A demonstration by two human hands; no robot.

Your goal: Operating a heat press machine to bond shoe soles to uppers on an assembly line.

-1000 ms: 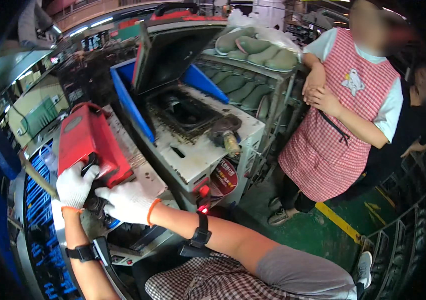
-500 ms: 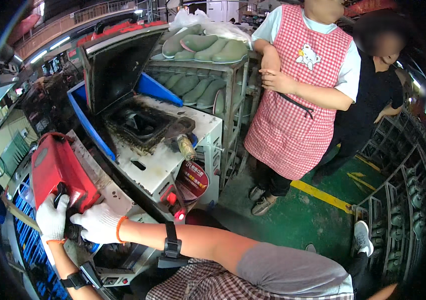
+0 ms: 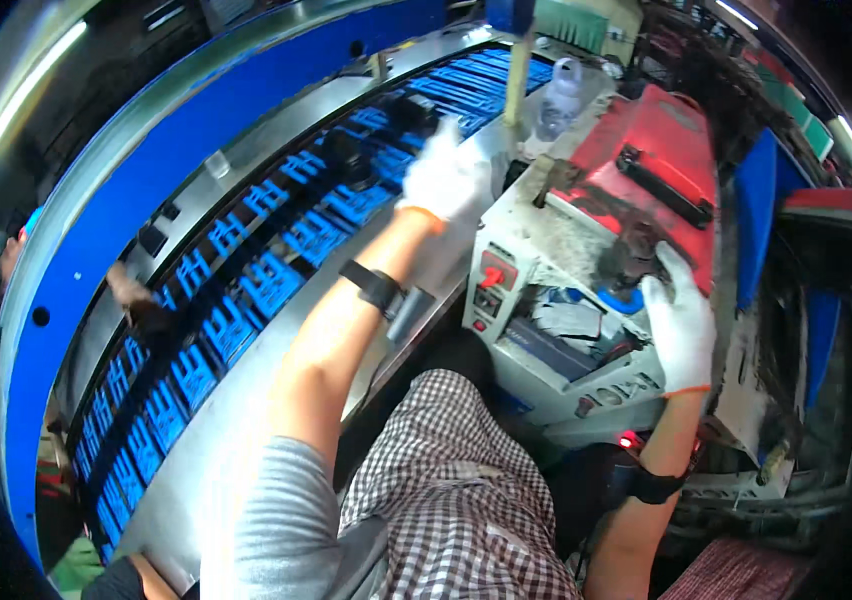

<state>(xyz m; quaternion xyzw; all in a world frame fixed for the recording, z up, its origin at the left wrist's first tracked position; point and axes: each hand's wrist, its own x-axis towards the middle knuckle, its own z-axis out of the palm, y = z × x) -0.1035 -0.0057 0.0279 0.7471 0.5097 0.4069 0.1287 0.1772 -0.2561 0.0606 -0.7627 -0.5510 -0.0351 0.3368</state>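
My left hand [image 3: 443, 182], in a white glove with an orange cuff, is over the near metal edge of a conveyor [image 3: 271, 275] with blue slats. Motion smears its fingers, so what they hold, if anything, does not show. Closest to it on the slats lie dark lumpy pieces [image 3: 351, 160] whose kind I cannot make out. On the right, my gloved right hand [image 3: 684, 325] is beside the red-topped machine [image 3: 636, 150]. Its thumb and fingers are apart, close to a dark fitting [image 3: 634, 255] and a blue ring [image 3: 621, 300] on the machine's front.
A clear plastic bottle [image 3: 558, 100] stands between conveyor and machine. Over the conveyor's far side runs a blue metal frame [image 3: 196, 120]. Another person's hand [image 3: 129, 290] reaches over the slats from the left. Papers and a grey box [image 3: 551, 347] sit in the machine's front opening.
The view has swung left from the co-workers to the conveyor. My left hand has left the red machine for the conveyor's edge; my right hand remains near the machine's front.
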